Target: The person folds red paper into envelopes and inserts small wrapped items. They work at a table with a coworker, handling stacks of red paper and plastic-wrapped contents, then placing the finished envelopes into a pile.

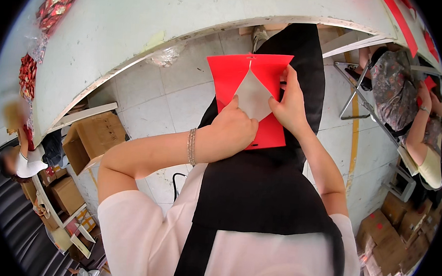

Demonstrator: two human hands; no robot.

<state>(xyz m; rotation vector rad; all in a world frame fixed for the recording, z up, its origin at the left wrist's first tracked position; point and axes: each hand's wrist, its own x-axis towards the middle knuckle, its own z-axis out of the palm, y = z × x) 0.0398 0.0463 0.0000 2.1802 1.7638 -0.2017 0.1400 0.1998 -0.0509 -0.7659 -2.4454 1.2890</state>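
Note:
A red folded card [222, 75] lies over my lap, with small slots near its far and near edges. Its two flaps part in a diamond that shows the white inside. My left hand [229, 133] is curled over the card's left and near part, one fingertip on the left flap's edge. On the other side, my right hand [291, 105] grips the card's right edge. Its thumb presses at the right corner of the white diamond, while the other fingers reach round behind the edge and are partly hidden.
A white table [197, 12] curves across the far side, with red shiny packets [58, 7] at its left end. An open cardboard box [93, 136] stands on the floor at left. A seated person [398, 90] holds something red at right; another person [27, 163] is at far left.

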